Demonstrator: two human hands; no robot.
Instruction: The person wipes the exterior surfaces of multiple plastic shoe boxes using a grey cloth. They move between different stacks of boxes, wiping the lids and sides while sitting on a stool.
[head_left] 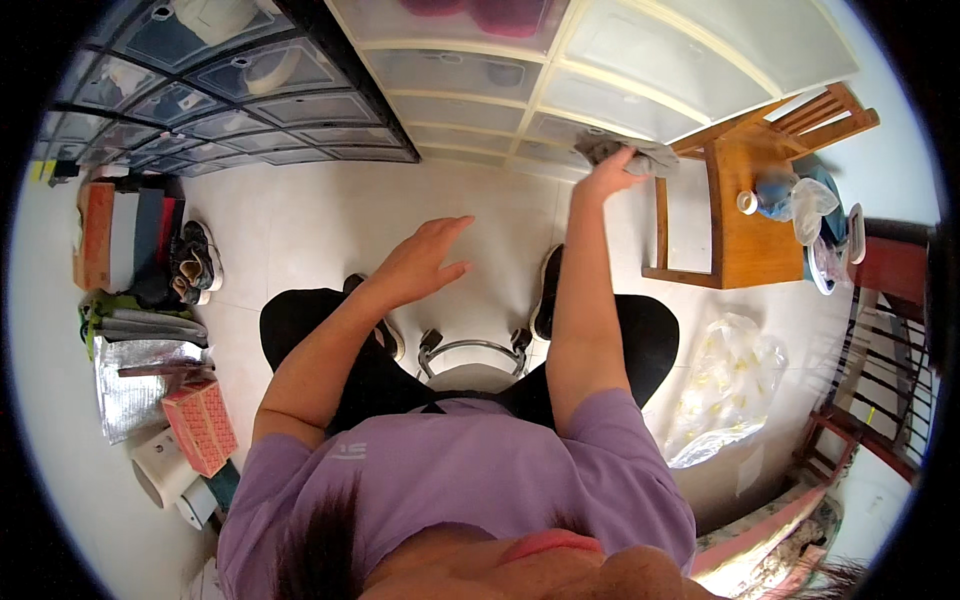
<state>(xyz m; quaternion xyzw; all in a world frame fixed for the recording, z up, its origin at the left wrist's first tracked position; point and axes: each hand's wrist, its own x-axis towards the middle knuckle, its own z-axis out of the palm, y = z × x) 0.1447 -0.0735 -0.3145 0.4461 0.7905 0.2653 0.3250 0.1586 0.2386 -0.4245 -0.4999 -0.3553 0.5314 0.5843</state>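
Your right hand (605, 182) had its fingers bunched around a grey cloth (655, 158), the fabric jutting past the fingertips on both sides, by the lower pale-framed drawers (610, 100); contact with them, could not tell. Your left hand (425, 262) was empty, thumb and fingers spread wide, above the floor (500, 205).

Risks, as judged: a loose fold could have snagged on a drawer edge if dragged sideways; a slackened grip at that long reach could have dropped the cloth. The wooden chair (765, 245) stood just right of the right fingers, so a wide swing might have jolted it and upset the small white cup (747, 203) on top.

Room: floor pale, tiled. Black-framed drawers (230, 85) ahead and left of the left fingers; dark shoes (200, 262) well left of them; red box (200, 428) left and nearer your body; clear plastic bag (740, 380) on the floor, right of and behind the right fingers, slippery if stepped on
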